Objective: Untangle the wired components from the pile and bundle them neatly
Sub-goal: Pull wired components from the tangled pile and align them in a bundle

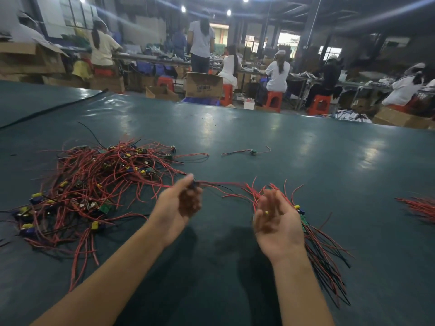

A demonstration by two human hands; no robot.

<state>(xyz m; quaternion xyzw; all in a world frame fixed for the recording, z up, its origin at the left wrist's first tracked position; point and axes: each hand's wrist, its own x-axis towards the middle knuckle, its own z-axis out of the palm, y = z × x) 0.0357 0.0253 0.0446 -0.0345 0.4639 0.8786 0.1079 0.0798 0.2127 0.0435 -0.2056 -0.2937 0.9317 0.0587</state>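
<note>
Left hand [181, 204] pinches one wired component [194, 184] at the fingertips; its red leads trail into the tangled pile [94, 184] on the green table mat [235, 128]. Right hand [279, 223], motion-blurred: fingers half-curled round a bundle [324, 252] of sorted components.

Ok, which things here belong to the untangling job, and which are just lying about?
Job: tangled pile; wired component pinched by the left hand; bundle held in the right hand; lone component farther out; second bundle at the right edge.
Lying about: black cable on the table; cardboard box and red stools beyond it.
</note>
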